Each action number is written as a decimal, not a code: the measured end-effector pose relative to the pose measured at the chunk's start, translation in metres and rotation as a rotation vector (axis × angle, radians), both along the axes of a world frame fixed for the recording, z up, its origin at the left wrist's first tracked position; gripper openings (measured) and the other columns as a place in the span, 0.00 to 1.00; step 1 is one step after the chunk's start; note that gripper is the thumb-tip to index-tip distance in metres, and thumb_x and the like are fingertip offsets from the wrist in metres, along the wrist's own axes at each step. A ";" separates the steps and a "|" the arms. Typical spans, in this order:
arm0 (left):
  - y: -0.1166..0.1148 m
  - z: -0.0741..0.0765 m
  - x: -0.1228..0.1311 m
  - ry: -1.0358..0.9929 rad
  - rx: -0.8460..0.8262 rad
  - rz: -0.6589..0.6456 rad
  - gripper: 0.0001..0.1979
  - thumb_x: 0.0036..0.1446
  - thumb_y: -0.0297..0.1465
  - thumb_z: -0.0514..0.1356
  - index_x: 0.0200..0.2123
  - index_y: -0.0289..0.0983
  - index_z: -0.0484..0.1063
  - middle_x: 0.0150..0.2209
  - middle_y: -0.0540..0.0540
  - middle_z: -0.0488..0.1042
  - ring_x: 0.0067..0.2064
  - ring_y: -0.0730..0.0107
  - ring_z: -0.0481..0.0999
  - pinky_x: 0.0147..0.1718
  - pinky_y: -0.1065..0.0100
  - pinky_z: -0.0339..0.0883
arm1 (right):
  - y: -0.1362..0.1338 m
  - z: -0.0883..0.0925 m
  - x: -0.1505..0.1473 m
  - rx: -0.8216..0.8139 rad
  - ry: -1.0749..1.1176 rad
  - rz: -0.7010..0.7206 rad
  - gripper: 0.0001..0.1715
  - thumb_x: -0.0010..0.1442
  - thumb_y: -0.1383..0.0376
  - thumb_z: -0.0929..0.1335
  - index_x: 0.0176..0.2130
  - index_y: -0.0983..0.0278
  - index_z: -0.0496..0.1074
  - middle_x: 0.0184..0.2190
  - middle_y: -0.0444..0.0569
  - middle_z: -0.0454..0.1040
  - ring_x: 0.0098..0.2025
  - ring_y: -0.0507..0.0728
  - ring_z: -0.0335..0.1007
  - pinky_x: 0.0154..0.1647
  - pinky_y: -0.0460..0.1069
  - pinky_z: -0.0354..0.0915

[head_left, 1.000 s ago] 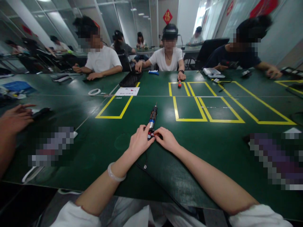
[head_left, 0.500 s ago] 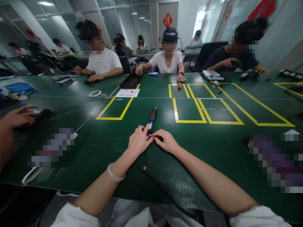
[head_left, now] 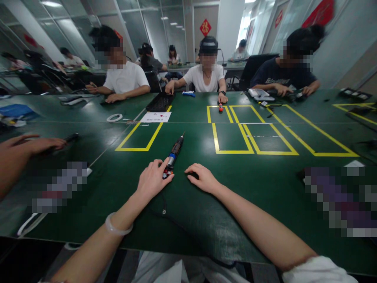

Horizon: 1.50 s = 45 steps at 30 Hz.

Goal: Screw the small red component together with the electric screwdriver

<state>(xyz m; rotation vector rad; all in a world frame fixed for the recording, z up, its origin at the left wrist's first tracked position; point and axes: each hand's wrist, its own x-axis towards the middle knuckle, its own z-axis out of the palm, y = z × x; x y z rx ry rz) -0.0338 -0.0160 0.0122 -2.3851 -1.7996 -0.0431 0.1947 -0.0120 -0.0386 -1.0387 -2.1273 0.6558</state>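
Observation:
My left hand (head_left: 151, 179) rests on the green table and grips the rear end of an electric screwdriver (head_left: 176, 150). The tool is dark, with a blue and silver band, and its thin bit points away from me and slightly right. Small red and white parts show between my thumb and forefinger; part of that end is hidden. A black cord (head_left: 173, 224) with a small metal ring (head_left: 164, 212) trails below it toward me. Some way right of the tool, my right hand (head_left: 203, 177) lies on the table, fingers loosely curled, thumb apart, holding nothing.
Yellow tape outlines (head_left: 234, 151) mark the table. A white printed sheet (head_left: 156, 116), black tray (head_left: 160, 102) and white ring-shaped roll (head_left: 114, 118) lie ahead left. A co-worker's hand (head_left: 38, 144) is at left. Across the table, a person touches a small red object (head_left: 220, 108).
My left hand has moved left with the electric screwdriver, which now tilts more to the right. My right hand has come away from the tool's rear end.

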 end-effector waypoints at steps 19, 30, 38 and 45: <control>-0.015 0.002 -0.195 0.244 0.025 0.409 0.31 0.63 0.50 0.40 0.63 0.41 0.55 0.54 0.40 0.70 0.52 0.52 0.69 0.50 0.57 0.62 | -0.002 0.003 -0.001 0.001 -0.034 0.001 0.08 0.62 0.70 0.66 0.41 0.62 0.73 0.41 0.49 0.75 0.46 0.57 0.69 0.49 0.53 0.63; -0.023 0.009 -0.188 0.271 0.071 0.403 0.27 0.64 0.45 0.41 0.56 0.34 0.61 0.53 0.35 0.69 0.49 0.52 0.70 0.41 0.62 0.64 | -0.002 0.005 -0.002 0.002 -0.070 -0.003 0.07 0.62 0.70 0.67 0.41 0.64 0.73 0.41 0.50 0.75 0.45 0.57 0.68 0.49 0.53 0.63; -0.023 0.017 -0.178 0.193 0.043 0.521 0.25 0.64 0.45 0.40 0.44 0.34 0.68 0.46 0.38 0.73 0.38 0.55 0.75 0.28 0.67 0.59 | -0.002 0.004 -0.002 0.008 -0.063 -0.004 0.07 0.61 0.71 0.67 0.41 0.64 0.73 0.40 0.50 0.75 0.45 0.56 0.68 0.48 0.52 0.63; -0.017 0.027 -0.141 0.023 0.098 0.502 0.23 0.64 0.44 0.43 0.50 0.36 0.66 0.41 0.40 0.76 0.37 0.56 0.76 0.32 0.66 0.62 | -0.001 0.002 -0.003 0.016 -0.065 0.000 0.07 0.61 0.70 0.67 0.41 0.63 0.73 0.41 0.50 0.75 0.44 0.57 0.68 0.48 0.52 0.62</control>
